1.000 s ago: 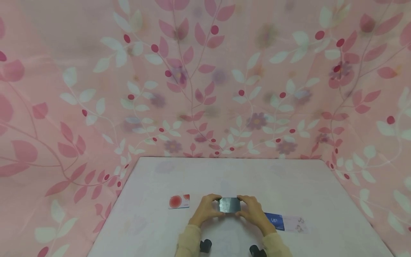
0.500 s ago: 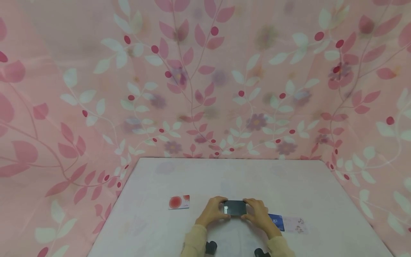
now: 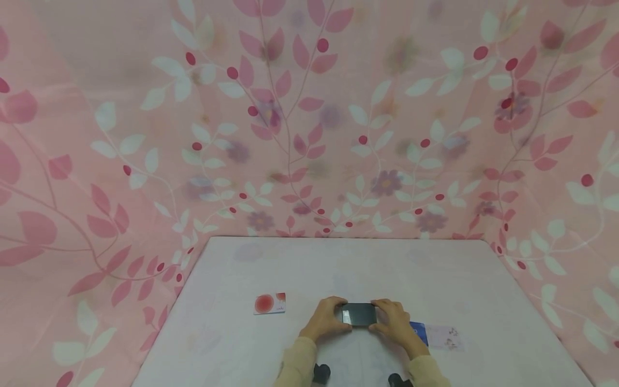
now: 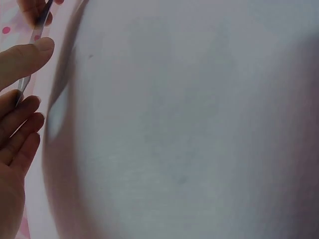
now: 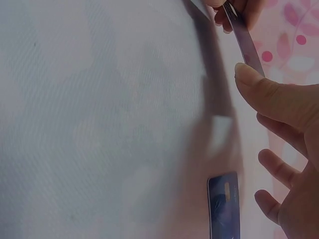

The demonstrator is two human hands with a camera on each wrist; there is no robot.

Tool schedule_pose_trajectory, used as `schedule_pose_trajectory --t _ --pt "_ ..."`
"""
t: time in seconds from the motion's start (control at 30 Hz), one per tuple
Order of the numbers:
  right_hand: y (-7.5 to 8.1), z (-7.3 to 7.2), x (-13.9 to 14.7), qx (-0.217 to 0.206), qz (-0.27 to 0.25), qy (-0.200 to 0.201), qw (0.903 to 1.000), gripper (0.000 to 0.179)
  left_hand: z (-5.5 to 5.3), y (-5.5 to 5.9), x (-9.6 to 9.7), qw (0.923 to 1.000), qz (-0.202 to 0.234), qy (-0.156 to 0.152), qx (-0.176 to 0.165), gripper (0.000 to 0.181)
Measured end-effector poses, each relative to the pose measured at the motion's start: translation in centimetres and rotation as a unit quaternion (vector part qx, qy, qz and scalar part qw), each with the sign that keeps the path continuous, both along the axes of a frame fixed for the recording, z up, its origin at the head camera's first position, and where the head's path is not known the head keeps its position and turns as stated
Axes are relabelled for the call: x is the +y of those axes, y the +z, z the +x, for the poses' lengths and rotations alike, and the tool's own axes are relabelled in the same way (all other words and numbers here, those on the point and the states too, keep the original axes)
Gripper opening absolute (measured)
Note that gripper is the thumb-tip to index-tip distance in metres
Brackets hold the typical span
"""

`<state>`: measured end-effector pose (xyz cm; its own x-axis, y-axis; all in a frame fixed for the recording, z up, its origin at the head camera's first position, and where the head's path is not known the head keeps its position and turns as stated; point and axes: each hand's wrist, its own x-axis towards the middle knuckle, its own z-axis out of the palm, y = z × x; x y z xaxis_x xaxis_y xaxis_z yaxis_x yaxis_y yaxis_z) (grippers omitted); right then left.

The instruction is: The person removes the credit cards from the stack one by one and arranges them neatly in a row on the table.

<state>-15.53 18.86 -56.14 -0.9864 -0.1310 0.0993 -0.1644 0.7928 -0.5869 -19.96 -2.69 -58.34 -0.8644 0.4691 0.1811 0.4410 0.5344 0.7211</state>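
Note:
A thin, dark, glossy card (image 3: 359, 315) is held level between both hands over the white table. My left hand (image 3: 325, 320) pinches its left end between thumb and fingers. On the right end, my right hand (image 3: 395, 322) pinches it the same way. The right wrist view shows the card (image 5: 249, 47) edge-on, with the right thumb (image 5: 269, 97) against it and the other fingers spread below. In the left wrist view the left thumb (image 4: 30, 59) lies across the card's edge. The card's shadow falls on the cloth, so it is raised.
A white card with a red circle (image 3: 264, 304) lies left of the hands. Right of them lie a blue card (image 3: 419, 333), partly hidden by the right hand, and a pale flowered card (image 3: 445, 338). A pink floral curtain (image 3: 309, 134) surrounds the white table (image 3: 338, 263).
Both hands have moved right and slightly nearer with the dark card between them. The bright reflection on its face has shrunk. The right hand now covers more of the blue card.

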Motion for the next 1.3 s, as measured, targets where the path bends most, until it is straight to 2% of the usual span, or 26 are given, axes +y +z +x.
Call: schedule_pose_trajectory --t 0.27,0.57,0.73,0.9,1.07,1.3 --pt "-0.7 -0.1 0.7 -0.014 0.003 -0.009 0.9999 0.057 0.1 -0.4 0.5 1.0000 -0.008 0.004 0.001 0.058" --pt "-1.2 -0.2 1.6 -0.029 0.019 -0.020 0.9992 0.057 -0.3 -0.5 1.4 0.9985 -0.054 0.002 0.005 0.057" --pt "-1.3 -0.3 1.8 -0.034 0.020 -0.026 0.9989 0.057 -0.4 -0.5 1.7 0.9980 -0.064 0.000 -0.001 0.057" --pt "-1.6 -0.3 2.0 -0.039 0.018 -0.035 0.9985 0.055 -0.5 -0.5 2.0 0.9971 -0.075 -0.001 0.009 0.058" --pt "-1.6 -0.3 2.0 -0.044 0.027 -0.040 0.9979 0.054 -0.6 -0.5 2.2 0.9965 -0.082 0.001 0.017 0.058" --pt "-1.1 -0.4 2.0 -0.042 0.055 -0.035 0.9970 0.054 -0.4 -0.3 2.3 0.9969 -0.078 0.008 0.010 0.057"
